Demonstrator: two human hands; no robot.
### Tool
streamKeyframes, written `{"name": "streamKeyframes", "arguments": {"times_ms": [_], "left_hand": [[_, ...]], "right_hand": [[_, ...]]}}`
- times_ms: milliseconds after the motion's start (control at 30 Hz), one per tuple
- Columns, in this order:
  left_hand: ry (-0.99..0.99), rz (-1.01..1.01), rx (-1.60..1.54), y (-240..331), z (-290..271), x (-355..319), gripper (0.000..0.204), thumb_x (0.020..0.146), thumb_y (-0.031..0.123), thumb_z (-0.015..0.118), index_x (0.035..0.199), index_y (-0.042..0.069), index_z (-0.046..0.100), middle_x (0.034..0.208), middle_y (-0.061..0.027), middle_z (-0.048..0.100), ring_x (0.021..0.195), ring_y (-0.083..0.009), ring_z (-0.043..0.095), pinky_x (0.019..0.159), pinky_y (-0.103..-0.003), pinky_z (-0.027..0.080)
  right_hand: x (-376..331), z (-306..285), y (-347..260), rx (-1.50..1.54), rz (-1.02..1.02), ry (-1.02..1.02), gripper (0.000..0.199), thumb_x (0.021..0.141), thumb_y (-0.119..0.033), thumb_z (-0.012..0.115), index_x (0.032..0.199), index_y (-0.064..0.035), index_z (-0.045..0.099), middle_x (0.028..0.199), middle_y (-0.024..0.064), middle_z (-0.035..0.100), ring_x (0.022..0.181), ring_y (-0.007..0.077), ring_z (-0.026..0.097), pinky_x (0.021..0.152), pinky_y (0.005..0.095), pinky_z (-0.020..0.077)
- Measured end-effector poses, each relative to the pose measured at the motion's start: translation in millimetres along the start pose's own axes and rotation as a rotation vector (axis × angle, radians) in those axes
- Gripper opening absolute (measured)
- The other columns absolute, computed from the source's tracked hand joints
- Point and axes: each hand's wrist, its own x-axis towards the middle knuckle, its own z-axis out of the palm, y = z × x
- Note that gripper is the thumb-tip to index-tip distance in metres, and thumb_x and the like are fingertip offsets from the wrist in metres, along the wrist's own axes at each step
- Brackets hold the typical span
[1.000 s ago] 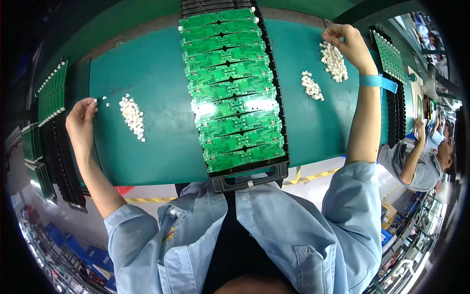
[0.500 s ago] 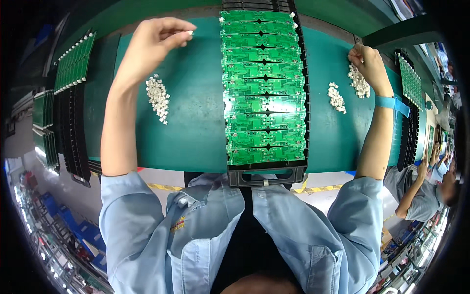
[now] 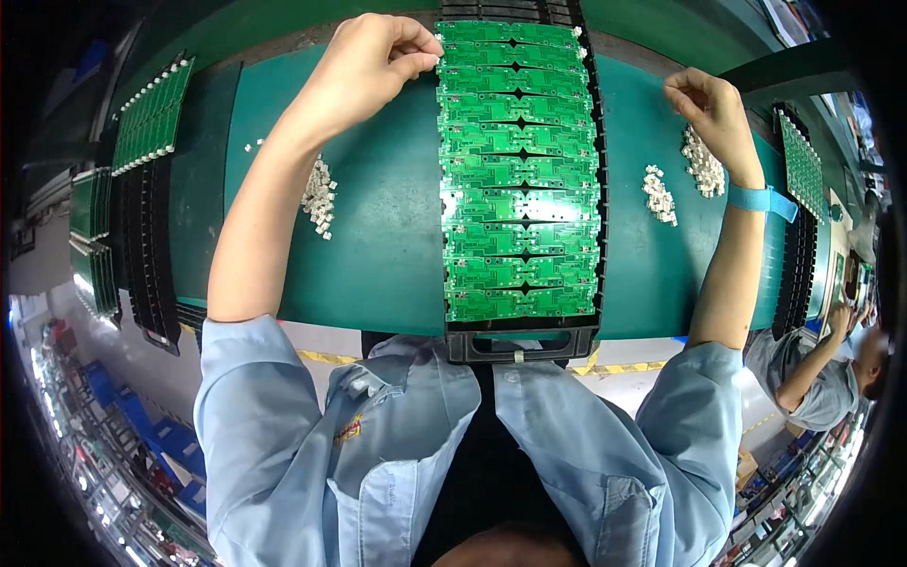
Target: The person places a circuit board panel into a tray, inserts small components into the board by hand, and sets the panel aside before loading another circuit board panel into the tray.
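Note:
A row of green circuit boards [image 3: 518, 170] lies in a black rack [image 3: 521, 344] in front of me. At the far left edge of the boards, my left hand [image 3: 373, 71] is closed in a pinch; the small white connector it carried is mostly hidden by the fingertips. My right hand [image 3: 710, 104] is apart from the boards, above the far pile of white connectors [image 3: 702, 163], thumb and fingers curled together; what they hold, if anything, is too small to tell. White connectors [image 3: 578, 42] sit at the far right corner of the boards.
More loose white connectors lie in a pile [image 3: 319, 198] beside my left forearm and a smaller pile [image 3: 659, 197] right of the rack. Racked boards stand at left [image 3: 151, 123] and right [image 3: 803, 170]. A co-worker in grey [image 3: 811, 378] is at the right.
My left hand has moved right, with the connector, to the boards' left edge. My right hand has risen slightly from the far connector pile.

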Motion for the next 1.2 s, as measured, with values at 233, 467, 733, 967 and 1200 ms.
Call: {"name": "streamKeyframes", "arguments": {"times_ms": [233,467,733,967,1200], "left_hand": [[-0.018,0.028,0.093,4,4,3,0.012,0.078,0.0,0.059,0.087,-0.006,0.064,0.074,-0.0053,0.063,0.062,-0.0087,0.053,0.058,-0.021,0.044],[-0.031,0.057,0.184,11,2,4,0.013,0.078,0.001,0.059,0.087,-0.006,0.064,0.071,-0.0056,0.063,0.059,-0.0092,0.052,0.056,-0.022,0.043],[-0.044,0.088,0.293,20,-6,2,0.013,0.077,0.002,0.06,0.086,-0.006,0.064,0.069,-0.0058,0.063,0.057,-0.0098,0.051,0.054,-0.023,0.043],[0.314,-0.149,0.275,-21,-58,-45,0.017,0.08,0.005,0.059,0.094,-0.002,0.065,0.075,-0.0046,0.064,0.064,-0.0099,0.055,0.06,-0.023,0.044],[0.357,-0.425,0.205,-78,-80,-111,0.015,0.079,-0.001,0.059,0.093,-0.004,0.064,0.073,-0.0053,0.062,0.062,-0.0098,0.053,0.059,-0.021,0.043]], "right_hand": [[18,10,-34,0.232,-0.079,0.003,0.008,0.08,-0.005,0.062,0.085,0.0016,0.063,0.07,0.0027,0.059,0.058,0.008,0.05,0.053,0.0185,0.0427],[28,24,-49,0.4,-0.06,-0.052,0.01,0.082,-0.008,0.062,0.083,0.0021,0.063,0.069,0.0028,0.058,0.058,0.0075,0.051,0.053,0.018,0.0429],[29,33,-46,0.419,-0.025,-0.079,0.01,0.083,-0.009,0.061,0.084,0.001,0.064,0.069,0.0026,0.057,0.057,0.007,0.051,0.052,0.0175,0.0422],[24,34,-45,0.505,0.036,-0.092,0.01,0.083,-0.007,0.06,0.086,0.002,0.064,0.071,0.0037,0.06,0.058,0.0075,0.053,0.054,0.0175,0.0436],[22,32,-47,0.585,0.016,-0.105,0.01,0.083,-0.004,0.058,0.088,0.0035,0.063,0.073,0.0056,0.062,0.059,0.0084,0.056,0.057,0.0178,0.0452]]}}
